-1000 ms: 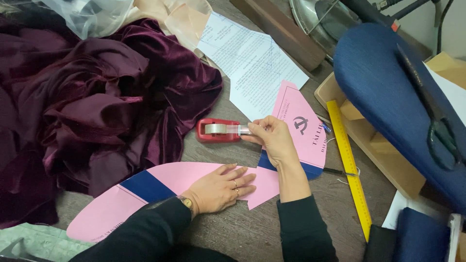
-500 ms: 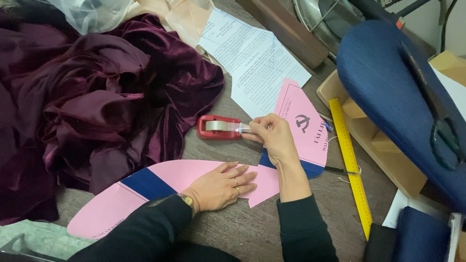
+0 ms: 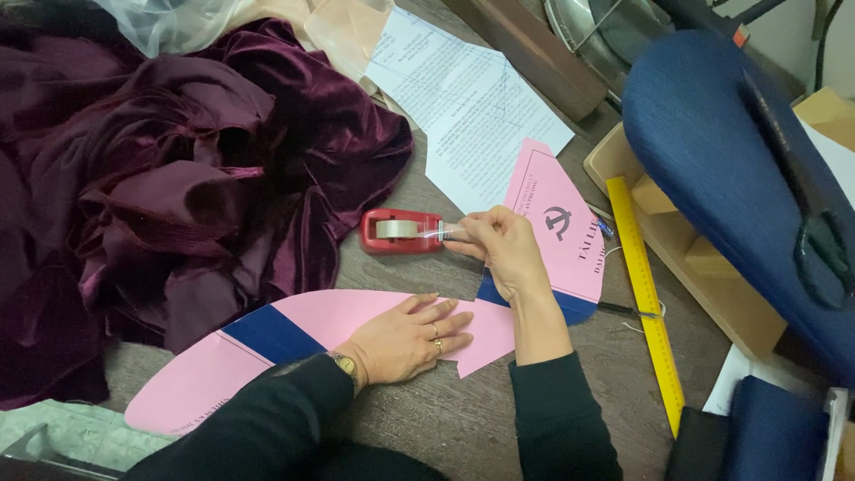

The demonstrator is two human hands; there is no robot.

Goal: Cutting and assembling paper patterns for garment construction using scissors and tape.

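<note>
My left hand (image 3: 411,336) lies flat, palm down, on a long curved pink paper pattern (image 3: 307,325) with a dark blue band across it. My right hand (image 3: 503,249) pinches the free end of clear tape drawn out of a red tape dispenser (image 3: 401,231), which sits on the wooden table just left of that hand. A second pink paper piece (image 3: 552,223) with a dark blue edge lies under and to the right of my right hand, meeting the curved pattern near my wrist.
A heap of dark purple velvet (image 3: 169,187) fills the left. White printed sheets (image 3: 463,116) lie behind the dispenser. A yellow ruler (image 3: 646,294) runs along the right, next to a cardboard box (image 3: 695,258) and a blue padded form (image 3: 739,169).
My right hand has stayed at the dispenser's mouth, with a short length of tape now drawn out. My left hand stays pressed on the pattern.
</note>
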